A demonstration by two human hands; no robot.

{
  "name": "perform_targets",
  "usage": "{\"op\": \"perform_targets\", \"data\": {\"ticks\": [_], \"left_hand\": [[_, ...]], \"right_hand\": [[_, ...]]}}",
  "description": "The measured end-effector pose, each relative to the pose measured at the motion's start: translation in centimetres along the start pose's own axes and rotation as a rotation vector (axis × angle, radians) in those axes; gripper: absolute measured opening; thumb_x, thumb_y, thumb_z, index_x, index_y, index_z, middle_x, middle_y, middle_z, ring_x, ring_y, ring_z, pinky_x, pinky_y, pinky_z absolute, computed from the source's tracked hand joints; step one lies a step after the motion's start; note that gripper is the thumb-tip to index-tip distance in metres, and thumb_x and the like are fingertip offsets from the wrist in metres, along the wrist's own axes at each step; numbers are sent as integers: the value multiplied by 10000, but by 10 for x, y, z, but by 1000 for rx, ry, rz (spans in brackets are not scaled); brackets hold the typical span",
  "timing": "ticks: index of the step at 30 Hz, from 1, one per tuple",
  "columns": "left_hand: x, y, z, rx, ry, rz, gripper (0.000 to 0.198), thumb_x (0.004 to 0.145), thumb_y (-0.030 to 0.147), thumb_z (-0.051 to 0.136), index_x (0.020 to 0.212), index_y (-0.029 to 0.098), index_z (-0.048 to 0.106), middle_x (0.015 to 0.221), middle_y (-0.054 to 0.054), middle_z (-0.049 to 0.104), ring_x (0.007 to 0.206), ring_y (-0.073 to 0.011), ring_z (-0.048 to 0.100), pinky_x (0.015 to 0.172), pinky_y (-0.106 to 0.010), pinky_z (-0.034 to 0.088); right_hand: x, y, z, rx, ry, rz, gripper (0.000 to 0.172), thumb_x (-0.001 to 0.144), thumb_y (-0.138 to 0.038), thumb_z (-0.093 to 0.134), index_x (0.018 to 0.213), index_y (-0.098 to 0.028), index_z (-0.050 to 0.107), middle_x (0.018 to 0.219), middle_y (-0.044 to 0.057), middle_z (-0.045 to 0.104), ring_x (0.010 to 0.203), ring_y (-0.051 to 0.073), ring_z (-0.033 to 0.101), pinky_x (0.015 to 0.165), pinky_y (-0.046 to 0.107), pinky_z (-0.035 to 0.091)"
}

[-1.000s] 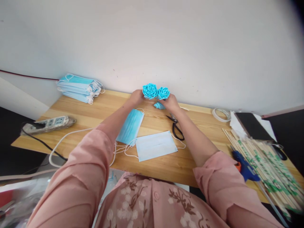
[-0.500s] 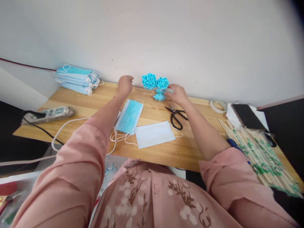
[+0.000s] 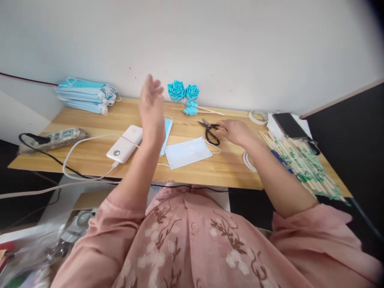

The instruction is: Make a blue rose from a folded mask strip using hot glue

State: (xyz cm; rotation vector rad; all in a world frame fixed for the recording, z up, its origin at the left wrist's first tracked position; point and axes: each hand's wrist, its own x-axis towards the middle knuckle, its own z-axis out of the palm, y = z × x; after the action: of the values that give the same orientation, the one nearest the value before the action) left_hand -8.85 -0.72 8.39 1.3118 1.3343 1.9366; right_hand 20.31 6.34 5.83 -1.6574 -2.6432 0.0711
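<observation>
My left hand (image 3: 152, 108) is raised over the table, fingers apart and slightly blurred, with nothing in it. Its wrist covers part of a blue face mask (image 3: 167, 136). On the black handles of the scissors (image 3: 211, 135) are the fingers of my right hand (image 3: 235, 132); they hide one handle loop, while the blades lie spread on the table. A white-side-up mask (image 3: 189, 153) lies just left of the scissors. Against the wall stand two blue folded roses (image 3: 176, 91), and a smaller blue bud (image 3: 191, 108) on a thin stick lies before them.
A stack of masks (image 3: 85, 95) is at the back left. A power strip (image 3: 57, 140) and a white power bank (image 3: 125, 143) with a cable lie left. To the right are tape rolls (image 3: 258, 117), a phone (image 3: 289, 125) and wrapped chopsticks (image 3: 309, 166).
My right hand has left the blue flowers and come down to the scissors' handles. My left hand has risen, its fingers uncurling. The view has shifted, showing the power bank.
</observation>
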Motion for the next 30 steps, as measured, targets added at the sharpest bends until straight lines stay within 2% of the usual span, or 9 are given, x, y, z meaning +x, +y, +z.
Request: {"op": "perform_targets", "data": {"ticks": [1, 3, 5, 8, 14, 20, 24, 26, 30], "left_hand": [[-25, 12, 0, -43, -79, 46, 519, 974, 227, 522, 1491, 217, 487, 1407, -78, 631, 1268, -218, 632, 1137, -422, 478], [-69, 28, -2, 95, -401, 107, 303, 1006, 287, 518, 1237, 261, 712, 1117, -37, 766, 1057, -218, 721, 1014, -407, 559], [-99, 29, -6, 283, -714, 206, 303, 1018, 272, 489, 1177, 288, 747, 1111, -44, 780, 1066, -227, 725, 984, -406, 571], [-119, 12, -9, 498, -851, 382, 317, 1011, 217, 481, 1182, 238, 747, 1170, -113, 770, 1103, -276, 720, 982, -469, 564], [-130, -22, -12, 600, -848, 462, 270, 1021, 222, 509, 1154, 228, 744, 1212, -118, 758, 1113, -264, 718, 997, -476, 555], [-138, -22, -26, 534, -821, 436, 268, 1031, 228, 494, 1120, 228, 746, 1189, -112, 765, 1090, -248, 726, 1009, -475, 558], [-140, 0, -54, 473, -746, 407, 297, 1005, 183, 523, 1207, 279, 718, 1193, -103, 764, 1100, -243, 725, 1033, -473, 559], [-141, 11, -74, 430, -690, 368, 386, 978, 142, 547, 1295, 316, 682, 1172, -104, 768, 1064, -241, 735, 959, -436, 598], [-141, 18, -114, 560, -504, 299, 522, 949, 100, 566, 1369, 402, 637, 1099, -68, 782, 985, -230, 749, 849, -397, 629]], "right_hand": [[-5, -6, 4, -28, -14, 7, 339, 945, -364, 595, 1219, -208, 720, 1128, 119, 777, 962, 301, 718, 732, 331, 463], [-10, -17, 11, -69, -20, 14, 331, 955, -357, 593, 1232, -208, 695, 1159, 134, 765, 978, 306, 717, 740, 334, 463], [-11, -24, 18, -87, -13, 20, 338, 952, -335, 601, 1254, -202, 671, 1167, 146, 759, 984, 303, 717, 752, 335, 467], [-9, -30, 26, -82, 14, 37, 346, 941, -319, 610, 1260, -192, 659, 1170, 154, 754, 998, 290, 712, 777, 332, 482], [-4, -34, 37, -70, 69, 88, 389, 962, -292, 548, 1324, -174, 632, 1201, 174, 735, 1057, 294, 691, 848, 352, 503], [-4, -24, 38, -61, 55, 174, 447, 918, -301, 549, 1331, -149, 630, 1138, 215, 729, 1040, 347, 685, 848, 407, 506], [-16, -5, 37, -99, 13, 242, 454, 908, -328, 558, 1332, -179, 621, 1117, 192, 740, 1008, 357, 701, 827, 436, 527], [-25, 3, 34, -115, 3, 244, 437, 911, -321, 561, 1322, -189, 634, 1132, 187, 742, 1025, 370, 702, 837, 462, 540], [-35, -1, 22, -27, 60, 93, 386, 939, -346, 552, 1281, -209, 668, 1247, 162, 723, 1136, 368, 677, 937, 506, 547]]}}
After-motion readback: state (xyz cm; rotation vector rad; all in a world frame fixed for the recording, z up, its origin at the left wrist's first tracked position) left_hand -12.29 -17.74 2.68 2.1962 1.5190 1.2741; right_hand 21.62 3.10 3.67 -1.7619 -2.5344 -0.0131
